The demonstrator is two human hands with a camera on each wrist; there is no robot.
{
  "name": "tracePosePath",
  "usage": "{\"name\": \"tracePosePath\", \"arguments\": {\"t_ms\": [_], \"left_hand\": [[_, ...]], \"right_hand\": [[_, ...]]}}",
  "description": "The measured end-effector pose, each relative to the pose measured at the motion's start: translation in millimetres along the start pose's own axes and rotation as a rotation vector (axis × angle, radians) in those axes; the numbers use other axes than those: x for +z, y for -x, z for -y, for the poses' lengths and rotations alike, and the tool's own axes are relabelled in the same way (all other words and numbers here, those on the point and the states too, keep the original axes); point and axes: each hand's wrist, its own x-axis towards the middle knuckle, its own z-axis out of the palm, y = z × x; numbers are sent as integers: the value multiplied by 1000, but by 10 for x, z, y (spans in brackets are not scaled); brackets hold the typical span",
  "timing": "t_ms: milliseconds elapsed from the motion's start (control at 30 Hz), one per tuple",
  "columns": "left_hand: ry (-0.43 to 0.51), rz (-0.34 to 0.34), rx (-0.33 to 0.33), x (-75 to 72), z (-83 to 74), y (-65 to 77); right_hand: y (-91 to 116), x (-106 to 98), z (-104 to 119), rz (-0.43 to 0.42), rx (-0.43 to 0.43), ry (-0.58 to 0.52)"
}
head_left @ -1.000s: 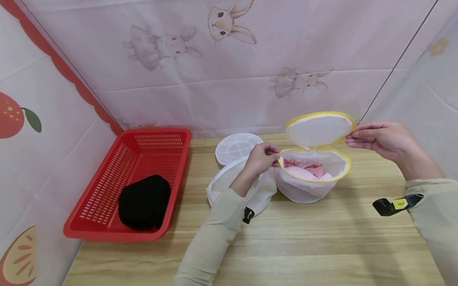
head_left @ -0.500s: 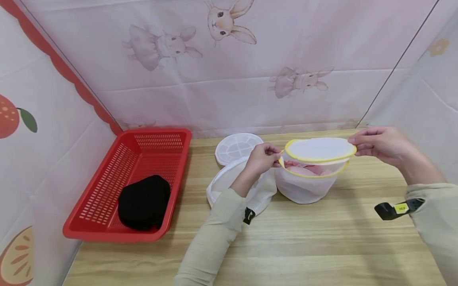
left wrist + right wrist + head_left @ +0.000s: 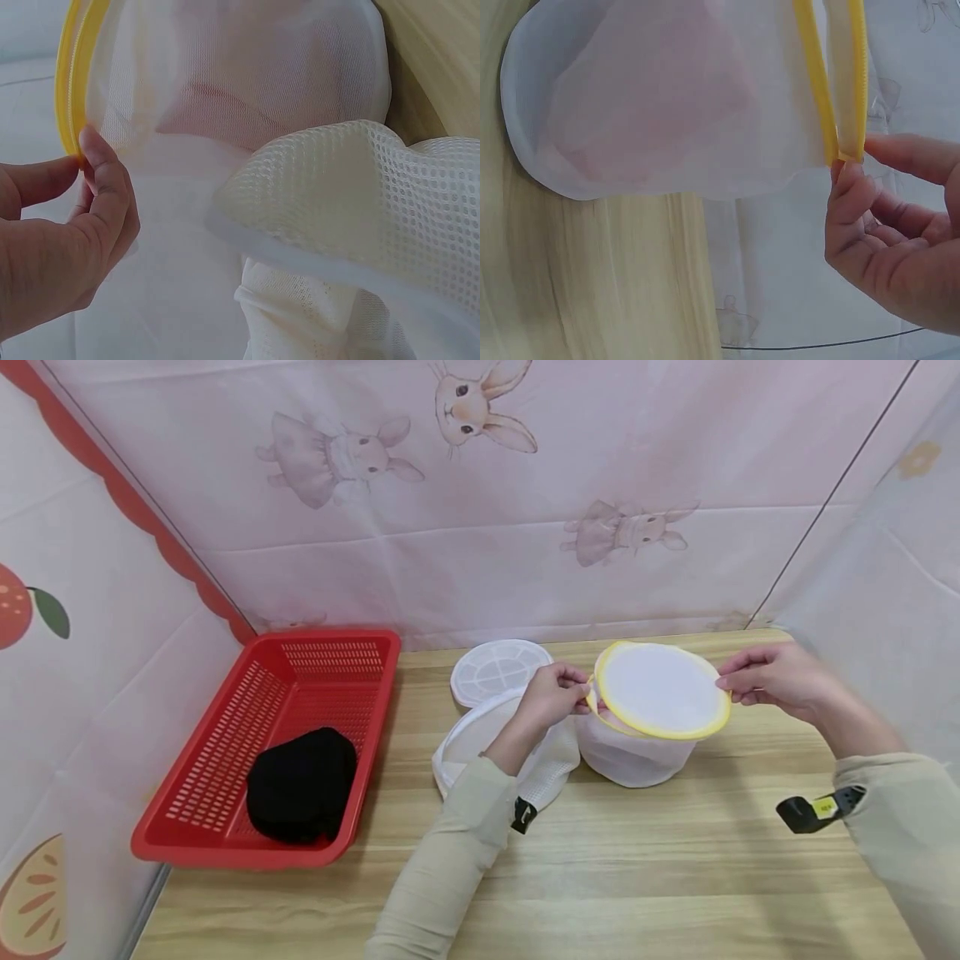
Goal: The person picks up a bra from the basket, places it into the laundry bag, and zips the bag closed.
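Note:
A white mesh laundry bag (image 3: 633,762) with yellow zipper edging stands on the table, pink cloth showing through its side. Its round lid (image 3: 660,689) lies over the opening, with a gap at the left. My left hand (image 3: 553,695) pinches the yellow rim at the left, between thumb and forefinger (image 3: 105,161). On the opposite side my right hand (image 3: 776,681) pinches the yellow edges; in the right wrist view lid and rim come together at its fingertips (image 3: 847,172). Under my left forearm lies another white mesh bag (image 3: 551,768), with an open mouth.
A red plastic basket (image 3: 367,727) stands at the left, holding a black, soft-looking item (image 3: 303,785). Behind the loose mesh bag lies a round white mesh piece (image 3: 498,668) with a ribbed pattern. Fabric printed with rabbits (image 3: 465,410) hangs behind the wooden table (image 3: 630,877).
The lid, raised a second ago, has swung down over the bag's opening. My right hand has come down and slightly left with it. My left hand keeps its place on the rim.

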Motion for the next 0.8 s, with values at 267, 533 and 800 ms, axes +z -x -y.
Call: {"name": "tracePosePath", "arguments": {"t_ms": [267,533,800], "left_hand": [[20,17,-2,1,5,19],[53,42,2,0,27,25],[89,58,-20,8,54,22]], "right_hand": [[-30,69,-10,-14,28,52],[-87,132,-37,-3,44,76],[-85,185,-49,13,37,84]]}}
